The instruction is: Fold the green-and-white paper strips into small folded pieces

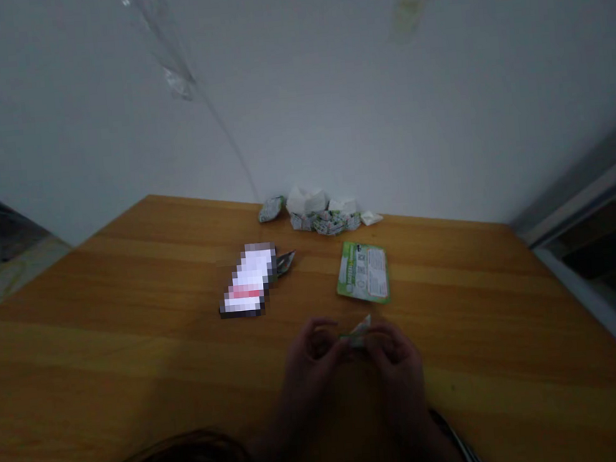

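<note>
Both my hands meet low in the middle of the head view, just above the wooden table [189,356]. Between their fingertips is a small folded piece of green and white printed paper [356,334], with one pointed corner sticking up. My left hand [311,356] pinches its left end, thumb and fingers curled. At its right end, my right hand [398,360] grips it with bent fingers; part of the paper is hidden there. Just beyond the hands lies a flat green and white printed packet [363,273]. The dim light leaves finger details hard to make out.
Left of the packet lies a lit phone [247,279], its screen blurred, with a small dark folded piece [286,263] beside it. Several folded printed papers [329,222] and white crumpled pieces [305,199] sit against the wall [330,114]. A shelf [606,248] stands at the right.
</note>
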### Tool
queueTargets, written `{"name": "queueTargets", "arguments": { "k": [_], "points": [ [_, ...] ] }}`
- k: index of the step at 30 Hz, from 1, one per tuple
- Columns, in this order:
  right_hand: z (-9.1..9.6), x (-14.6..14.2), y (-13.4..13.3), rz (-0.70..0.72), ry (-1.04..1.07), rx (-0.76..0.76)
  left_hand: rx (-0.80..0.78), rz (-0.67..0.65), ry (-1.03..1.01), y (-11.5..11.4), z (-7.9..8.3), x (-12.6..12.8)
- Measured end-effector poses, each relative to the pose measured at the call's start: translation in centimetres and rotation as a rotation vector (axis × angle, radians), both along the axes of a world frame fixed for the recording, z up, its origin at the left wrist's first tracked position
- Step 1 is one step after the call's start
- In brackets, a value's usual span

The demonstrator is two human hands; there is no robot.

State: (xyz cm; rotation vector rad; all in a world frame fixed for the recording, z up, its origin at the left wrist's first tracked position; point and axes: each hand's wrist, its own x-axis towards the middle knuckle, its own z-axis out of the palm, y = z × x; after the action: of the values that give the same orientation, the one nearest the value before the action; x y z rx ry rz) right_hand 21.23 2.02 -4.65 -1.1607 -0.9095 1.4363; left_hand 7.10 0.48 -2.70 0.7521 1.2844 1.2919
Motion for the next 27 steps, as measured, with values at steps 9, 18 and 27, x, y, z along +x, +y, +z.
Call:
{"name": "queueTargets", "arguments": {
  "k": [9,18,27],
  "points": [
    [0.7,1.0,0.8,0.281,-0.126,0.034,0.295,-0.156,0.465,0.3,-0.4,-2.0],
    [0.9,1.6,1.2,0.24,-0.25,0.156,0.063,-0.273,0.228,-0.1,0.7,-1.3],
    [0.2,1.4,1.3,0.238,0.053,-0.1,-0.039,-0.318,0.066,0.5,0.5,-1.7]
  ]
}}
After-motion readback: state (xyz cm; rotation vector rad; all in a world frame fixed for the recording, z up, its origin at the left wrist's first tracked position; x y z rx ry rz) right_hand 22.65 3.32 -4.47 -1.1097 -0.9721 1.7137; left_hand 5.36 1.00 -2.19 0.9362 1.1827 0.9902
